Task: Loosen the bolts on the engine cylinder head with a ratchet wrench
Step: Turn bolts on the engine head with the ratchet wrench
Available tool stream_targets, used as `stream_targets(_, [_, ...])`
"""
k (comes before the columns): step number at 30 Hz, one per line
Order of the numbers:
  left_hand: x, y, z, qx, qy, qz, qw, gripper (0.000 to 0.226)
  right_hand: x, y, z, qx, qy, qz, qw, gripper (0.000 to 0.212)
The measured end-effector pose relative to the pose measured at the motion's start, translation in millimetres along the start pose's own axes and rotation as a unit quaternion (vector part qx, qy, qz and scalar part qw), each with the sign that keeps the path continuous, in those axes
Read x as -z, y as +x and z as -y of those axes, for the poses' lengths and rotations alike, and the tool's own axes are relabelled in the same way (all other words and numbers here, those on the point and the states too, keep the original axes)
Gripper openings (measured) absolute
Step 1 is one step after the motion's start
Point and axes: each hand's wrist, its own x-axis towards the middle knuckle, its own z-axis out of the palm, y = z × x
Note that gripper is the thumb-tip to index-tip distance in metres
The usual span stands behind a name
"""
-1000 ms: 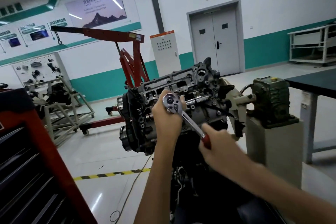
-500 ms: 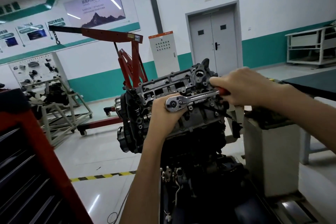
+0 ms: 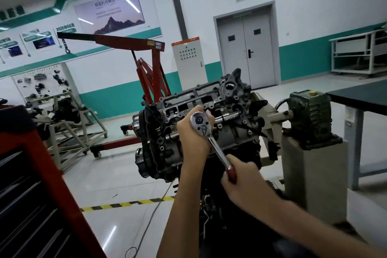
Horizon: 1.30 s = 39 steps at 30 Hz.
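White-and-teal wall [image 3: 314,16] backs the engine cylinder head [image 3: 230,98]. Left hand [image 3: 193,138] wraps the ratchet wrench [image 3: 214,146] head; right hand [image 3: 245,184] clenches its red handle.

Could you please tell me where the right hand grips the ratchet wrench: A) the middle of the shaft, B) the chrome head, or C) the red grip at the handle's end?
C: the right hand curls round the red grip of the ratchet wrench, while the left hand holds its head end at the cylinder head.
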Motion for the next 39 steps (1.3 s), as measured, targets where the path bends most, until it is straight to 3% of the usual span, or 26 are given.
stream_targets(2, [10, 5, 3, -0.005, 0.069, 0.028, 0.997, 0.042, 35, 16, -9, 0.054, -0.101, 0.062, 0.991, 0.018])
stream_targets(4, [17, 9, 0, -0.011, 0.106, 0.079, 0.991, 0.040, 74, 42, -15, 0.110, -0.227, 0.119, 0.960, 0.018])
stream_targets(6, [22, 12, -7, -0.059, 0.149, 0.116, 0.980, 0.047, 110, 74, -11, 0.168, -0.346, 0.103, 0.917, 0.016])
stream_targets(9, [24, 15, -13, -0.072, 0.169, 0.170, 0.968, 0.042, 134, 103, -2, 0.208, -0.424, 0.057, 0.880, 0.018])
stream_targets(11, [26, 11, -11, -0.060, 0.166, 0.141, 0.974, 0.037, 125, 96, -2, 0.178, -0.418, 0.057, 0.889, 0.017])
stream_targets(13, [27, 4, -5, -0.058, 0.142, 0.082, 0.985, 0.036, 100, 71, -7, 0.124, -0.359, 0.052, 0.924, 0.012])
stream_targets(17, [7, -10, 1, -0.076, 0.101, -0.015, 0.992, 0.036, 29, 12, -6, -0.007, -0.137, 0.020, 0.990, 0.018])
stream_targets(19, [-4, -10, 1, -0.052, 0.078, -0.034, 0.995, 0.034, -8, -7, 1, -0.049, 0.005, 0.006, 0.999, 0.014])
stream_targets(21, [-9, -8, -2, -0.028, 0.027, -0.022, 0.999, 0.034, -23, -11, 6, -0.060, 0.073, -0.012, 0.995, 0.005])
stream_targets(23, [-5, -3, -2, -0.015, 0.013, -0.008, 1.000, 0.030, -11, -5, 1, -0.035, 0.046, -0.002, 0.998, 0.014])
stream_targets(26, [9, 3, 5, -0.020, 0.089, 0.020, 0.996, 0.027, 39, 18, -14, 0.032, -0.101, 0.068, 0.992, 0.009])
stream_targets(29, [18, 10, 1, -0.044, 0.138, 0.091, 0.985, 0.037, 97, 63, -18, 0.132, -0.289, 0.125, 0.940, 0.010])
stream_targets(31, [20, 15, -6, -0.062, 0.156, 0.144, 0.975, 0.047, 125, 91, -10, 0.191, -0.383, 0.089, 0.899, 0.010])
stream_targets(33, [21, 17, -11, -0.059, 0.162, 0.163, 0.971, 0.048, 134, 103, -4, 0.207, -0.419, 0.060, 0.882, 0.013])
stream_targets(35, [21, 12, -9, -0.061, 0.157, 0.127, 0.978, 0.047, 125, 94, -5, 0.175, -0.413, 0.059, 0.892, 0.011])
stream_targets(39, [4, -3, -2, -0.085, 0.122, 0.017, 0.989, 0.039, 72, 38, -18, 0.045, -0.251, 0.029, 0.966, 0.013])
